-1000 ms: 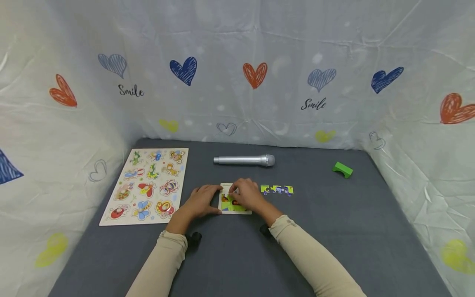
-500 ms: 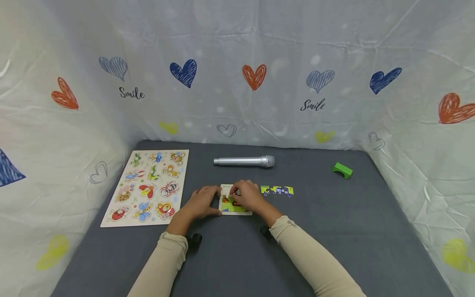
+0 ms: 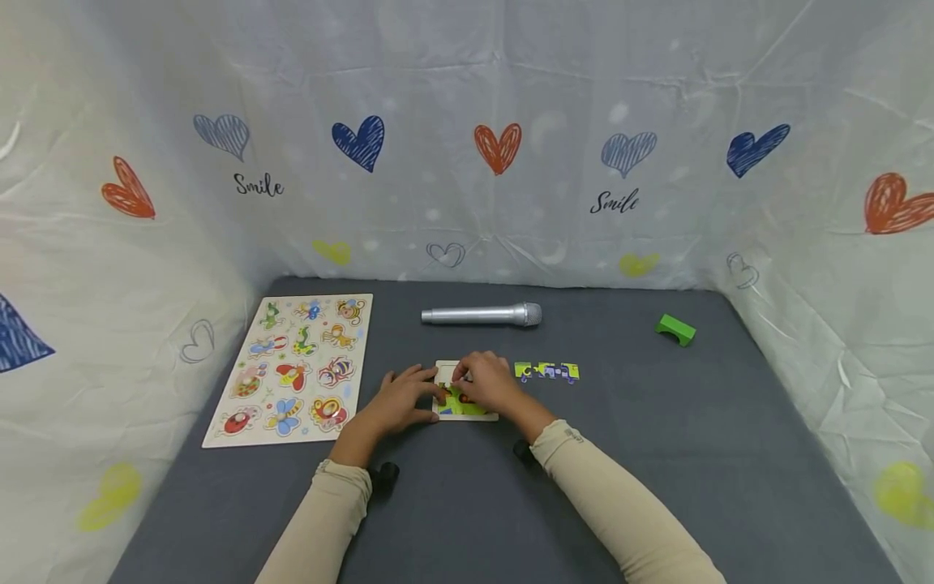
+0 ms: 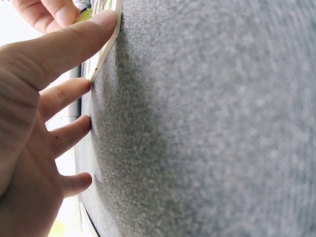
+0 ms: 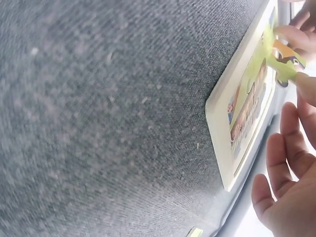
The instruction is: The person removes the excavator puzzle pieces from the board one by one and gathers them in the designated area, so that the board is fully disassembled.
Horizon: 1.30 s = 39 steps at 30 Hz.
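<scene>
The left hand (image 3: 396,404), fingers spread, is touching the left edge of a pale rectangular puzzle tray (image 5: 220,140); the right hand (image 3: 492,384) is pinching a green printed jigsaw piece (image 5: 283,66).

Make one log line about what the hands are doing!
left hand: touches puzzle tray rim | right hand: pinches puzzle piece over puzzle tray | loose pieces: right of puzzle tray
</scene>
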Tool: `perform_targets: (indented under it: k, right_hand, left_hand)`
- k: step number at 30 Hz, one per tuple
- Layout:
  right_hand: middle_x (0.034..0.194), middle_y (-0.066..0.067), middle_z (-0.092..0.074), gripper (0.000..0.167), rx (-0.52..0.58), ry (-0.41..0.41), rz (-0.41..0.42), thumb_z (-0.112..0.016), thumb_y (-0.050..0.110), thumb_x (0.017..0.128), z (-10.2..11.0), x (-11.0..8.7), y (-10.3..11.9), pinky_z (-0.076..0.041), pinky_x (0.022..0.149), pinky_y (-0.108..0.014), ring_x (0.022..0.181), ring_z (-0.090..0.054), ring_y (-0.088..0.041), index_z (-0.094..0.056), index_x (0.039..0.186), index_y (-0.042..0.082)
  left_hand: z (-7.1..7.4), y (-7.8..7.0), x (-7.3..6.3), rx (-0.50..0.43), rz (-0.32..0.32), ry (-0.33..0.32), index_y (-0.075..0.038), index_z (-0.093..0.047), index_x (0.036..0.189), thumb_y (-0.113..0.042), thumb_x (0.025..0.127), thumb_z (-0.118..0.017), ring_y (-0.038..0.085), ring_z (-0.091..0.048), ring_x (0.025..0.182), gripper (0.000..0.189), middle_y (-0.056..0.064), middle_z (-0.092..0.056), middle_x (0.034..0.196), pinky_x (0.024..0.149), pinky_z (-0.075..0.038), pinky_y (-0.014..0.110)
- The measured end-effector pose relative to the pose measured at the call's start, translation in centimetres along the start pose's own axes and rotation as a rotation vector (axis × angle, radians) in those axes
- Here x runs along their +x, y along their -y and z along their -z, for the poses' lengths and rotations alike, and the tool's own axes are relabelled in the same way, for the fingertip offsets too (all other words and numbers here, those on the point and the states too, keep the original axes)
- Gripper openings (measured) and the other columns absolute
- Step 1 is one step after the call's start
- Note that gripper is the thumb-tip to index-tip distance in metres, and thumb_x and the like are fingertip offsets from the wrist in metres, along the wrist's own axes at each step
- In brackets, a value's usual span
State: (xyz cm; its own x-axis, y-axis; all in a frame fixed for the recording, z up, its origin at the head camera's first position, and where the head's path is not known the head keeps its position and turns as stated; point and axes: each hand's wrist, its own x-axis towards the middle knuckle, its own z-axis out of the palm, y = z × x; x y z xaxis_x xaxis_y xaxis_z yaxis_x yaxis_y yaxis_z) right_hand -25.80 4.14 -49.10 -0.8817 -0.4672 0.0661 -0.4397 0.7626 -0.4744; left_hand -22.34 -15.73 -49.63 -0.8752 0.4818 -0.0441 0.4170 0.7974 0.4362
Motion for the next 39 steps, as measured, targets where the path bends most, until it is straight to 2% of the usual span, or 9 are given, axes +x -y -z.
perform_targets:
  k: [5,10,15,19,23,26,30,39]
  right_hand:
    - [0.106,-0.001,-0.067,0.008,0.110,0.009,-0.041,-0.067,0.025,0.092,0.5,0.0,-0.3,-0.037,0.096,-0.053,0.110,-0.056,-0.029,-0.073,0.091,0.020]
    - [0.107,-0.002,-0.067,0.009,0.196,-0.015,-0.092,-0.068,0.024,0.092,2.2,-0.1,-1.5,-0.033,0.099,-0.054,0.111,-0.056,-0.029,-0.073,0.090,0.018]
    - [0.104,-0.003,-0.067,0.010,0.138,-0.037,-0.157,-0.070,0.025,0.090,4.6,-1.2,-4.5,-0.035,0.099,-0.055,0.106,-0.058,-0.027,-0.074,0.090,0.016]
    - [0.101,-0.002,-0.069,0.010,0.078,-0.009,-0.198,-0.072,0.024,0.088,5.9,-2.4,-6.9,-0.038,0.096,-0.056,0.100,-0.060,-0.026,-0.075,0.088,0.015]
    - [0.113,-0.006,-0.069,0.008,0.055,0.037,-0.194,-0.073,0.022,0.087,6.7,-3.7,-8.3,-0.038,0.097,-0.059,0.110,-0.060,-0.028,-0.076,0.086,0.015]
    - [0.126,-0.011,-0.065,0.007,0.054,0.061,-0.175,-0.072,0.020,0.087,7.0,-4.2,-8.5,-0.034,0.100,-0.063,0.122,-0.053,-0.034,-0.076,0.085,0.015]
    - [0.134,-0.012,-0.059,0.006,0.031,0.085,-0.182,-0.072,0.020,0.087,7.0,-4.2,-8.6,-0.029,0.101,-0.065,0.129,-0.043,-0.040,-0.075,0.084,0.015]
    - [0.136,-0.011,-0.058,0.006,-0.007,0.093,-0.182,-0.072,0.021,0.087,6.8,-4.3,-8.9,-0.031,0.100,-0.064,0.130,-0.042,-0.040,-0.076,0.087,0.017]
  left_hand:
    - [0.0,-0.1,0.1,0.007,0.005,0.005,-0.025,-0.072,0.099,-0.028,0.081,-0.078,0.043,-0.030,0.141,0.019,0.011,-0.045,0.149,0.104,-0.017,0.076]
    - [0.1,-0.2,-0.1,0.011,0.028,0.005,-0.024,-0.070,0.100,-0.027,0.081,-0.079,0.042,-0.030,0.142,0.021,0.012,-0.045,0.149,0.105,-0.015,0.075]
    - [-0.1,-0.1,-0.4,-0.006,0.053,-0.024,-0.022,-0.062,0.106,-0.025,0.080,-0.081,0.038,-0.031,0.142,0.033,0.010,-0.047,0.148,0.106,-0.014,0.075]
    - [-0.1,0.0,-0.4,-0.017,0.049,-0.040,-0.020,-0.060,0.109,-0.027,0.079,-0.082,0.038,-0.033,0.141,0.038,0.011,-0.047,0.147,0.106,-0.015,0.075]
    - [-0.1,0.0,0.0,-0.022,0.042,-0.033,-0.020,-0.060,0.109,-0.028,0.079,-0.081,0.038,-0.032,0.141,0.038,0.011,-0.046,0.148,0.106,-0.014,0.075]
    - [0.0,0.2,0.1,-0.025,0.038,-0.030,-0.020,-0.060,0.110,-0.028,0.079,-0.081,0.038,-0.032,0.141,0.038,0.011,-0.046,0.148,0.105,-0.014,0.075]
    - [0.1,0.3,0.1,-0.021,0.034,-0.025,-0.020,-0.061,0.110,-0.028,0.079,-0.081,0.039,-0.031,0.142,0.038,0.011,-0.046,0.148,0.105,-0.014,0.075]
    - [0.0,0.2,0.0,-0.014,0.018,-0.033,-0.020,-0.062,0.108,-0.028,0.079,-0.081,0.040,-0.032,0.141,0.036,0.012,-0.045,0.149,0.105,-0.015,0.076]
